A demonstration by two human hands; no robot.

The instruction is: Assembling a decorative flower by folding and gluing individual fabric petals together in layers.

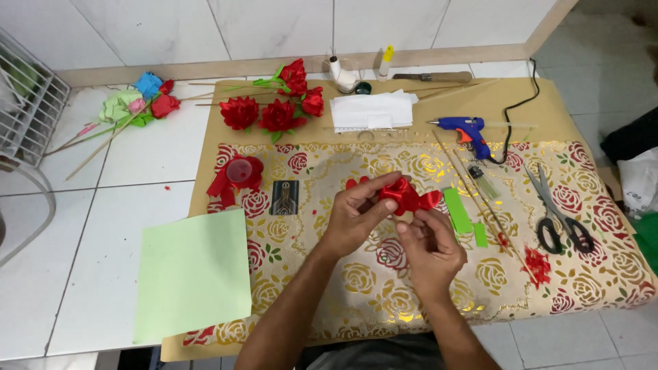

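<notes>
Dark rectangular packet (284, 197) lies on patterned cloth (411, 301).

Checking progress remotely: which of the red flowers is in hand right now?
The red ribbon flower held between left hand and right hand; the finished red roses lie untouched by the far edge.

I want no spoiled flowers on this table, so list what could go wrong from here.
1. The red ribbon flower is pinched only by the fingers of the left hand and right hand; its folds may spring loose.
2. The blue glue gun lies on the patterned cloth, cord attached; it may drip or scorch.
3. The scissors lie near the right forearm; a sweep could catch them.
</notes>
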